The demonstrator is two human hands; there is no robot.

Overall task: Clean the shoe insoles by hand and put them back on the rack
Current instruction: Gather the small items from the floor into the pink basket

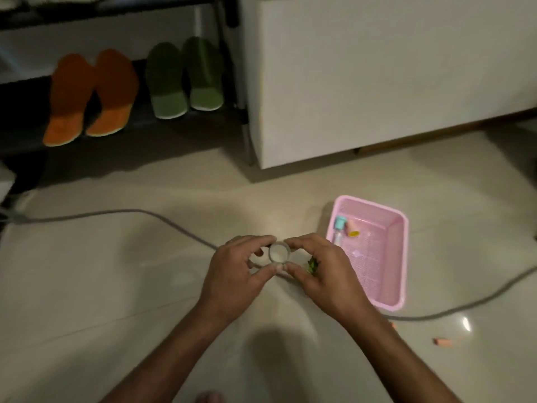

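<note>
Both hands meet over the floor around a small round container [279,252] of something white: the left hand [236,276] pinches its near side, and the right hand [321,274] pinches its far side with something green [313,266] tucked in the palm. This looks like readying cleaner before any wiping. The orange insoles [90,94] and green insoles [183,78] lie on the shoe rack [232,68]; next, one must be fetched. No writing is legible, even in the pink basket [399,257].

- Home interior, dimly lit, seen low near a pale glossy tiled floor [87,286].
- Dark shoe rack [235,68] holding orange insoles [93,94] and green insoles [183,77], beside a white cabinet [377,68].
- Grey cable [130,212] trailing across the floor.
</note>
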